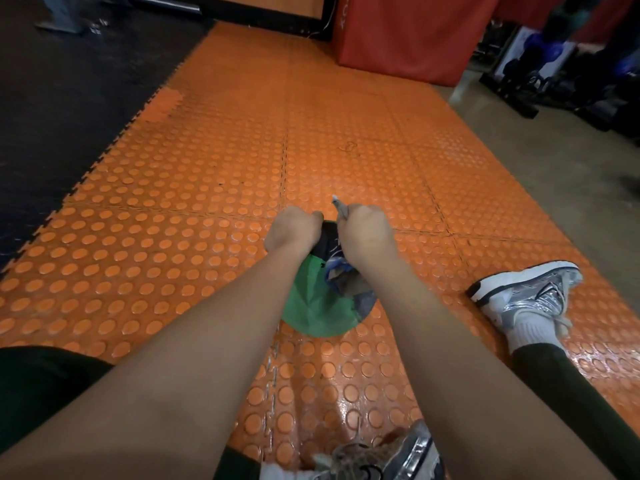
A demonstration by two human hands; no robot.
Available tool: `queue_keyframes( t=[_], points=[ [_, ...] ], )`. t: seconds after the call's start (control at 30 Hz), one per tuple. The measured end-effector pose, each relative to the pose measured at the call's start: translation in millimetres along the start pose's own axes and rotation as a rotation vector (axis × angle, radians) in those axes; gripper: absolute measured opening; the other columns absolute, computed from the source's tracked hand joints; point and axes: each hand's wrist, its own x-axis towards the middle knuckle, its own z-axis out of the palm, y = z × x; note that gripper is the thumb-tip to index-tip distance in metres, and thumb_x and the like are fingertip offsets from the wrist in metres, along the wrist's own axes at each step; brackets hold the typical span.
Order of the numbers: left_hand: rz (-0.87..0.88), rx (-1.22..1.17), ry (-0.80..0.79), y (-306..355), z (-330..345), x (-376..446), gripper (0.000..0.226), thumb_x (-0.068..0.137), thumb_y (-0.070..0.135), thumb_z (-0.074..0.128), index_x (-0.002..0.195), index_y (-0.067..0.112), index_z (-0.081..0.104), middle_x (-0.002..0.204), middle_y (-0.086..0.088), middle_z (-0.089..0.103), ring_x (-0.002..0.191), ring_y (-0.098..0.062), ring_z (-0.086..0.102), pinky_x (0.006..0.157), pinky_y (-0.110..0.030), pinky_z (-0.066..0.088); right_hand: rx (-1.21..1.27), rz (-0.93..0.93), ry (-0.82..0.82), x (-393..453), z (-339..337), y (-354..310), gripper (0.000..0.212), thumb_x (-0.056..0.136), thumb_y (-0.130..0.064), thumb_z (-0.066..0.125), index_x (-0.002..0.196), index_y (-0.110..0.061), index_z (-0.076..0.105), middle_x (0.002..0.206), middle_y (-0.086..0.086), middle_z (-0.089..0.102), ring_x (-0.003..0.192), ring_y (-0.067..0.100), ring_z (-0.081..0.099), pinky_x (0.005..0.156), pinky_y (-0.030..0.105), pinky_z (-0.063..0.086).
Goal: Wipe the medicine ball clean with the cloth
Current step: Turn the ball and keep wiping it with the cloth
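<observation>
Green-and-black medicine ball — cloth bunched on top

Silver sneakers (white socks), black leggings

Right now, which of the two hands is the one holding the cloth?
The right hand grips the blue-grey cloth against the green and black medicine ball. The left hand only grips the ball's far top edge.

Orange studded floor tiles; black mat at left; red pad far back; silver sneaker at right.
</observation>
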Motion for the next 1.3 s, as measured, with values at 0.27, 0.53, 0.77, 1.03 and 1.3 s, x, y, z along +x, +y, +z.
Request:
queue_keyframes(
  t=[0.27, 0.53, 0.77, 1.03, 1.3],
  points=[
    [-0.027, -0.039, -0.01, 0.8, -2.9, 1.8, 0.032, 0.087, 0.035, 0.055, 0.072, 0.007, 0.059, 0.082, -0.008, 0.06, 0.073, -0.028, 0.055, 0.061, -0.029, 0.038, 0.121, -0.12, 0.132, -50.8, 10.7, 0.4, 0.042, 0.1, -0.035, 0.033, 0.111, -0.004, 0.059, 0.11, 0.016, 0.053, 0.091, 0.033, 0.056, 0.074, 0.033, 0.041],
    [0.003, -0.049, 0.025, -1.9, 0.5, -7.2, 0.034, 0.086, 0.039, 0.05, 0.074, 0.009, 0.059, 0.09, -0.014, 0.068, 0.081, -0.033, 0.062, 0.061, -0.028, 0.037, 0.11, 0.024, -0.028, 12.5, -0.2, 0.1, 0.031, 0.095, -0.026, 0.044, 0.09, -0.001, 0.062, 0.093, 0.02, 0.064, 0.081, 0.035, 0.059, 0.06, 0.029, 0.036],
    [-0.062, -0.078, 0.005, -2.1, -9.1, 0.8, 0.028, 0.084, 0.035, 0.054, 0.073, 0.009, 0.056, 0.087, -0.01, 0.062, 0.08, -0.029, 0.058, 0.066, -0.029, 0.041, 0.179, -0.24, 0.262, -77.2, 23.9, -0.3, 0.034, 0.087, -0.028, 0.04, 0.094, -0.004, 0.065, 0.092, 0.013, 0.056, 0.077, 0.03, 0.056, 0.062, 0.03, 0.043],
    [0.019, -0.083, 0.022, -3.1, -1.3, -12.9, 0.039, 0.089, 0.036, 0.051, 0.06, 0.011, 0.053, 0.06, -0.002, 0.051, 0.061, -0.025, 0.051, 0.05, -0.026, 0.031, 0.207, 0.091, -0.089, 23.0, 0.1, 3.9, 0.028, 0.09, -0.022, 0.049, 0.07, -0.003, 0.056, 0.077, 0.017, 0.058, 0.069, 0.033, 0.053, 0.052, 0.027, 0.033],
    [0.018, -0.082, 0.058, -1.0, -9.1, -0.8, 0.018, 0.091, 0.019, 0.051, 0.087, 0.007, 0.064, 0.1, -0.013, 0.063, 0.087, -0.029, 0.058, 0.07, -0.03, 0.041, 0.201, -0.175, 0.16, -34.5, 27.1, -7.1, 0.029, 0.088, -0.02, 0.044, 0.097, 0.0, 0.063, 0.101, 0.018, 0.053, 0.093, 0.035, 0.052, 0.082, 0.035, 0.04]
  ],
)
